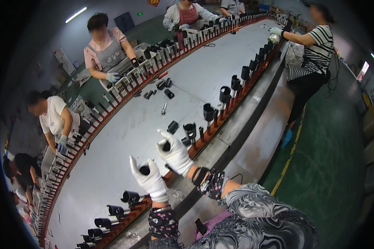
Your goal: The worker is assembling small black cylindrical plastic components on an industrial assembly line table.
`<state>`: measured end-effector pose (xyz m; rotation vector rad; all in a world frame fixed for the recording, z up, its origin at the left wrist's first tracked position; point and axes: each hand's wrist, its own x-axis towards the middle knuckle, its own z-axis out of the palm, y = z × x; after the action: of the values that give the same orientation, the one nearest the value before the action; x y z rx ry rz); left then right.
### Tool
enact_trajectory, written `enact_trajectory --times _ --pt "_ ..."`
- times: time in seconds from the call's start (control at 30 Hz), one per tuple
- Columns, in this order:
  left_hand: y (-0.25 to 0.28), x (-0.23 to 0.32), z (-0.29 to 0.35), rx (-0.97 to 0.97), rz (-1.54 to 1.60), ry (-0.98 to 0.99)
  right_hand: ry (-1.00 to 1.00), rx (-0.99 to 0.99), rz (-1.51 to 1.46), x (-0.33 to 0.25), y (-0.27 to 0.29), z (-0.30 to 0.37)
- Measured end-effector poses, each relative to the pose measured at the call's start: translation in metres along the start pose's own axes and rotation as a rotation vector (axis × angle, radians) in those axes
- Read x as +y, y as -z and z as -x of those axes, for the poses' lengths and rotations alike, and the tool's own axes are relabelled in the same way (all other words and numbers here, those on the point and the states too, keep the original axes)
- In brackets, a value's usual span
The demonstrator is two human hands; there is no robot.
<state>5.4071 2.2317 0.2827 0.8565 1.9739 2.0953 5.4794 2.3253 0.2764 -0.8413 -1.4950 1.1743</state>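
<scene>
My left hand [151, 181], in a white glove, curls around a dark round part [144, 170] at the near edge of the line. My right hand [176, 157], gloved the same way, has its fingers around another dark round part [166, 146], a little farther along. Both parts are mostly covered by the gloves and look like the black slotted cups around them. Beyond my right hand, one black slotted cup [190, 131] stands on its post. Nearer than my left hand, another cup [131, 196] leans over the rail.
A grey table [112, 166] lies inside the curved rail of posts. Loose black cups [173, 126], small dark pieces [169, 93] and a metal tool [164, 108] lie on it. Co-workers stand along the far side, with white baskets [124, 66]; another person [316, 45] stands at right.
</scene>
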Motion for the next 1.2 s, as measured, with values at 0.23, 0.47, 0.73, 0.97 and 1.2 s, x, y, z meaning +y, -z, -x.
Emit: enact_trajectory --times 0.23,0.47,0.73,0.97,1.2 --pt "0.053 -0.004 0.031 0.092 -0.113 0.232 -0.125 -0.234 -0.041 0.012 0.019 0.073" --pt "0.031 0.039 0.129 -0.245 -0.347 0.11 0.051 0.337 0.188 -0.014 0.107 0.001" --pt "-0.061 0.109 0.022 -0.083 -0.064 0.035 0.165 -0.102 0.024 -0.055 0.065 -0.05" --pt "-0.043 0.121 0.024 0.142 -0.069 0.042 -0.039 -0.204 -0.119 -0.067 0.058 0.001" --pt "0.01 0.1 0.133 0.086 -0.507 0.097 -0.196 -0.169 0.041 -0.054 0.152 0.044"
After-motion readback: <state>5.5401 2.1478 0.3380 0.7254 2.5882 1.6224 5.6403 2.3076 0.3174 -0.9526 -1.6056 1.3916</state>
